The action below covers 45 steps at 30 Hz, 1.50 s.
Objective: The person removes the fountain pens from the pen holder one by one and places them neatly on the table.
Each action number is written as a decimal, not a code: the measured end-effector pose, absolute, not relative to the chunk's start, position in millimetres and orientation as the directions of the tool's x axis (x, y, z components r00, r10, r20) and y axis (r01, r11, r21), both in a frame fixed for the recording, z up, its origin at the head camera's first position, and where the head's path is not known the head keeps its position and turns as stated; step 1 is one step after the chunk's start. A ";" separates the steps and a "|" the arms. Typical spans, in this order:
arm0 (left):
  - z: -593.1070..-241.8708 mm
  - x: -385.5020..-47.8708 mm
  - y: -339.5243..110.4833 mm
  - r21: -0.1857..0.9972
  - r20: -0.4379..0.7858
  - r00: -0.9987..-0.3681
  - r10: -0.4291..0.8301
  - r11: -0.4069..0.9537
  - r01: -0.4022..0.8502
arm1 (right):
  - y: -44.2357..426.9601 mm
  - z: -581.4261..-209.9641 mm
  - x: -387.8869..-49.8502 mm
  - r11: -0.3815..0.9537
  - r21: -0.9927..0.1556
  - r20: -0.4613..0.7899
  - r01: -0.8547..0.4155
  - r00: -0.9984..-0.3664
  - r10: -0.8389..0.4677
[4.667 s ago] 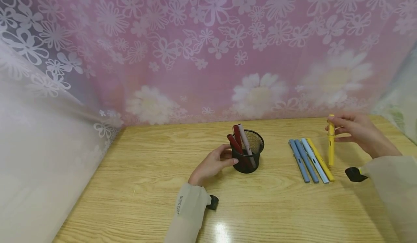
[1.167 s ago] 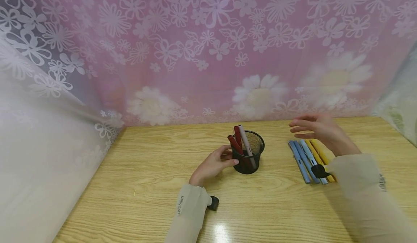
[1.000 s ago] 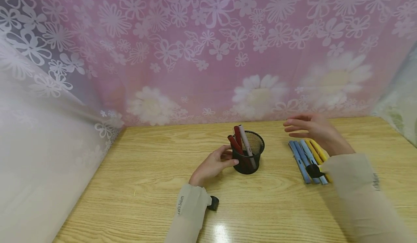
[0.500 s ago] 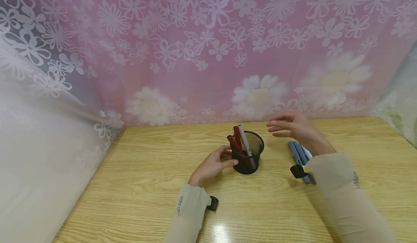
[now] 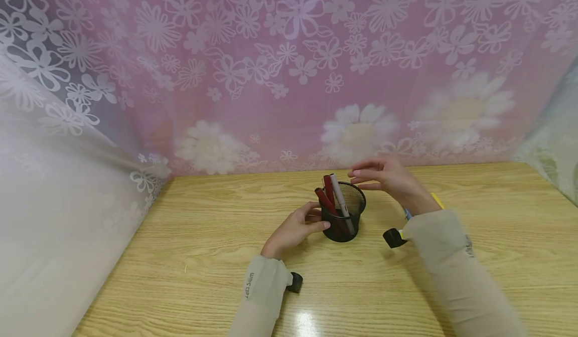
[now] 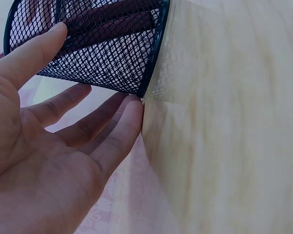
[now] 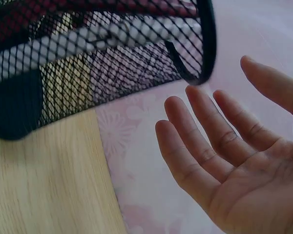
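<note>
A black mesh pen cup (image 5: 336,231) stands upright on the table with two dark red pens (image 5: 325,200) and a pale pink pen (image 5: 339,196) leaning in it. My left hand (image 5: 291,229) holds it from the left; in the left wrist view the thumb lies on the mesh wall (image 6: 107,63) and the fingers are at the far side and base. At the cup's right rim hovers my right hand (image 5: 393,181), fingers extended and holding nothing. The right wrist view shows a gap between those fingers (image 7: 168,136) and the cup.
Beyond my right wrist, bits of a yellow pen (image 5: 437,200) and a blue pen (image 5: 408,213) show on the wooden table (image 5: 189,236); the arm hides the other pens. A pink flowered curtain (image 5: 271,116) hangs behind the table's far edge.
My right hand has let go of a yellow pen, which joined the row of pens on the right, then moved left to the cup. The left hand and cup have stayed put.
</note>
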<state>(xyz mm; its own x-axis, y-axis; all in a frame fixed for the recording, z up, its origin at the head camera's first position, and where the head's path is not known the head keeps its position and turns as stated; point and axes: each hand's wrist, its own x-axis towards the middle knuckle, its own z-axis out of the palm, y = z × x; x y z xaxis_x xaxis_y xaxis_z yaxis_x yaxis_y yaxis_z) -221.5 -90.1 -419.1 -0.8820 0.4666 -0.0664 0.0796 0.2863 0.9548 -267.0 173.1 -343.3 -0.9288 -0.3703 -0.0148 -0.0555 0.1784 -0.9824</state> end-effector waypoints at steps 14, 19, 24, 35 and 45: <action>-419.8 -221.1 -91.1 0.960 -0.071 -0.881 0.468 0.273 0.068 | 153.7 -349.7 -269.8 0.241 -0.969 -0.041 -0.058 -0.921 -0.387; -419.5 -220.6 -91.7 0.957 -0.079 -0.883 0.463 0.283 0.063 | 149.4 -350.9 -271.8 0.273 -0.960 -0.061 -0.054 -0.916 -0.396; -419.7 -220.7 -92.2 0.956 -0.080 -0.883 0.463 0.287 0.064 | 144.2 -353.1 -274.4 0.280 -0.958 -0.058 -0.064 -0.911 -0.409; -419.9 -221.4 -91.2 0.959 -0.072 -0.877 0.475 0.275 0.070 | 136.7 -358.0 -272.5 0.261 -0.960 -0.026 -0.103 -0.894 -0.447; -419.2 -221.9 -90.6 0.958 -0.072 -0.878 0.473 0.278 0.072 | 138.1 -353.0 -272.3 0.297 -0.951 -0.043 -0.084 -0.917 -0.396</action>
